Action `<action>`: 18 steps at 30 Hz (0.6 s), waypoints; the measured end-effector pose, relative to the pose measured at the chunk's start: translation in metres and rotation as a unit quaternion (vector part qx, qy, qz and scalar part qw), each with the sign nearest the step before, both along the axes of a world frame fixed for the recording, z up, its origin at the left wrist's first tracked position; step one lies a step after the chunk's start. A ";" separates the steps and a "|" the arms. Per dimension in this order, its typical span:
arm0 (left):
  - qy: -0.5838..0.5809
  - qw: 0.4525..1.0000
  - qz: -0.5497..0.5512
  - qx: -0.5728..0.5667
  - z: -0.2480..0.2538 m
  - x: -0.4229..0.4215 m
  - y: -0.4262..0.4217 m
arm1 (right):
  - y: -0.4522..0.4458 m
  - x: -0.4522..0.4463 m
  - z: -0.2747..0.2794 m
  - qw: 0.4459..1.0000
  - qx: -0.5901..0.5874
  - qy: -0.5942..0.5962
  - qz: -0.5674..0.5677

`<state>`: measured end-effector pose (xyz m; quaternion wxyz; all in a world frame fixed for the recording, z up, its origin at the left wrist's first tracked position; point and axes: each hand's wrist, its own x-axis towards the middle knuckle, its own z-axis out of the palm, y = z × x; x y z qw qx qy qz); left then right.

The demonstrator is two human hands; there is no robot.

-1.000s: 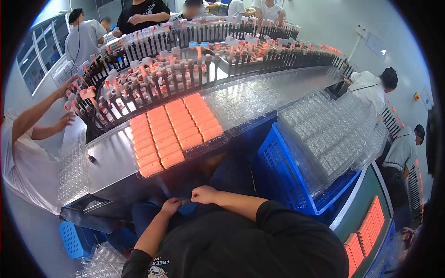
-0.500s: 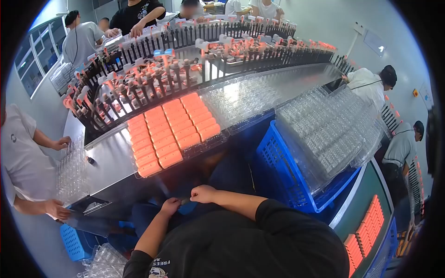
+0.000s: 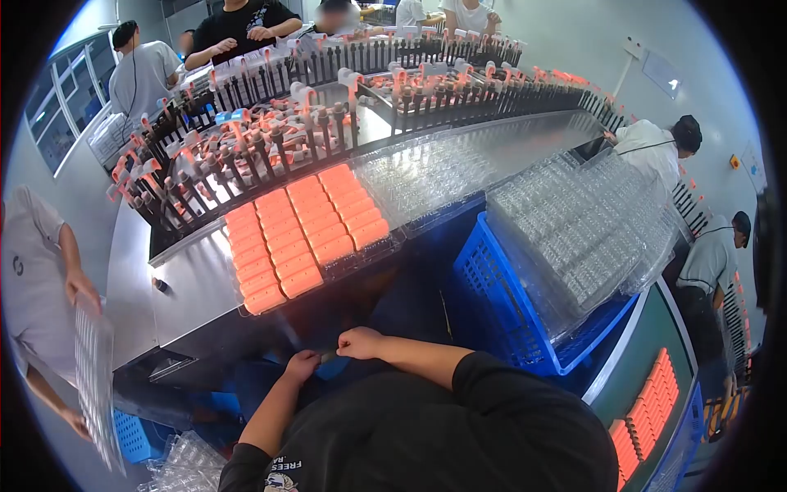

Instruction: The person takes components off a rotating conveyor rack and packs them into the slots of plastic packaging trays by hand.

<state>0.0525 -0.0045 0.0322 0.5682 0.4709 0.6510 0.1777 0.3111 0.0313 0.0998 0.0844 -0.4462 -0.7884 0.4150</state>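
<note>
Orange blocks [image 3: 308, 233]: rowed in a clear tray [image 3: 366, 255], we judge for order.
Left hand [image 3: 304, 363], right hand [image 3: 360, 343]: both pinching a grey piece [image 3: 329, 357] nearer us than the tray, apparently steadying it.
Blue basket [image 3: 510, 305]: right of the tray.

Windows [image 3: 72, 92] at upper left — a blue crate [image 3: 510, 299] and green tabletop [image 3: 646, 344] at right.

And here's the shiny metal table [image 3: 197, 283], carrying a clear tray [image 3: 358, 256] packed with orange pieces [image 3: 307, 234]; right alongside lies more clear plastic [image 3: 430, 170], and over left, one small dark object [image 3: 160, 285] on bare metal!
</note>
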 end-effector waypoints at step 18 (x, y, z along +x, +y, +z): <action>-0.001 1.000 0.010 0.005 -0.015 -0.004 0.001 | 0.002 -0.001 -0.005 1.000 -0.004 0.000 0.000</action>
